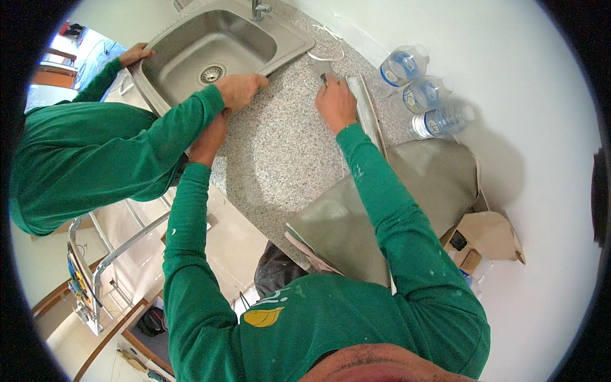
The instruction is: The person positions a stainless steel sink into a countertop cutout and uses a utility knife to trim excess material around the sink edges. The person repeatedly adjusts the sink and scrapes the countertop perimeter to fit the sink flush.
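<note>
A stainless steel sink (pixel 245 38) sits at the far end of the speckled stone countertop (pixel 267 159). My right hand (pixel 337 105) is closed around the dark handle of what looks like a putty knife (pixel 322 65), its flat blade pointing toward the sink's right corner. My left hand (pixel 209 140) reaches to the counter's left edge near the sink; a co-worker's forearm covers its fingers, so its grip is hidden. The co-worker's hands (pixel 238 91) hold the sink's near rim and left side. Thin white strips (pixel 334 46) lie on the counter beyond the blade.
A long silvery bar (pixel 368 111) lies just right of my right hand. Several clear plastic bottles (pixel 423 95) stand along the wall. A grey-green sheet (pixel 344 210) drapes over the near counter, beside an open cardboard box (pixel 487 235). Left, a metal ladder-like frame (pixel 127 242) stands below.
</note>
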Demonstrator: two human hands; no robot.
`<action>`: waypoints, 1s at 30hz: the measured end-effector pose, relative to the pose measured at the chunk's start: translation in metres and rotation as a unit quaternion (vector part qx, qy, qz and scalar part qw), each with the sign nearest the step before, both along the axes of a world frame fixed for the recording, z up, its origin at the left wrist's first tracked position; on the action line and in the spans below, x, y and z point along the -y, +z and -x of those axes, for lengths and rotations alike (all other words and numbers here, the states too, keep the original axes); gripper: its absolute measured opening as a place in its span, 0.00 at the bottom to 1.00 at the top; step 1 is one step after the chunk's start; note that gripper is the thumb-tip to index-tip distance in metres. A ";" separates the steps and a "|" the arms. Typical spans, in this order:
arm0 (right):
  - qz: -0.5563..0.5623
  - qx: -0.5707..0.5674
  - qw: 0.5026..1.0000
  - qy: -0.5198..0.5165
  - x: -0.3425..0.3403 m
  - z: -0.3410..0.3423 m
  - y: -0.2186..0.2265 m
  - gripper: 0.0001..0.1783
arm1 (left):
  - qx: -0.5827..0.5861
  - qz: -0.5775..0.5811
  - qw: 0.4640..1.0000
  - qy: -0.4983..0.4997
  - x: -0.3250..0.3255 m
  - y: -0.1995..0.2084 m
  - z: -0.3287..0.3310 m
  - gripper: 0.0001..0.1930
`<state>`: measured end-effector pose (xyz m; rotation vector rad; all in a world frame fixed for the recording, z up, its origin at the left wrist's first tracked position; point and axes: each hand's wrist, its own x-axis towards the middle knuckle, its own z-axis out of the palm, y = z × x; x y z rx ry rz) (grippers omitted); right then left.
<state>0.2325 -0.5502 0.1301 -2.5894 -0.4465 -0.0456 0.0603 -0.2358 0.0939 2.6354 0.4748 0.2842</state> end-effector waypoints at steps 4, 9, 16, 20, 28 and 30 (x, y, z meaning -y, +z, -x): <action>0.004 0.002 1.000 0.021 -0.008 -0.031 0.003 0.21 | 0.010 0.032 0.999 -0.031 0.006 0.016 -0.002 0.24; -0.006 0.011 1.000 0.022 -0.016 -0.050 -0.023 0.20 | 0.043 -0.281 0.956 -0.069 0.086 0.055 0.055 0.27; -0.038 0.039 0.998 -0.009 -0.042 -0.046 -0.042 0.19 | 0.052 -0.041 0.978 -0.198 0.081 -0.003 0.113 0.24; -0.041 0.080 0.996 -0.011 -0.046 -0.064 -0.051 0.20 | 0.031 -0.049 0.970 -0.236 0.082 -0.006 0.112 0.22; 0.002 0.053 0.998 0.042 -0.034 -0.110 -0.040 0.20 | 0.007 0.004 0.968 -0.251 0.078 -0.006 0.108 0.18; 0.017 0.042 0.998 0.051 -0.030 -0.119 -0.036 0.19 | 0.007 0.001 0.967 -0.253 0.078 -0.006 0.107 0.17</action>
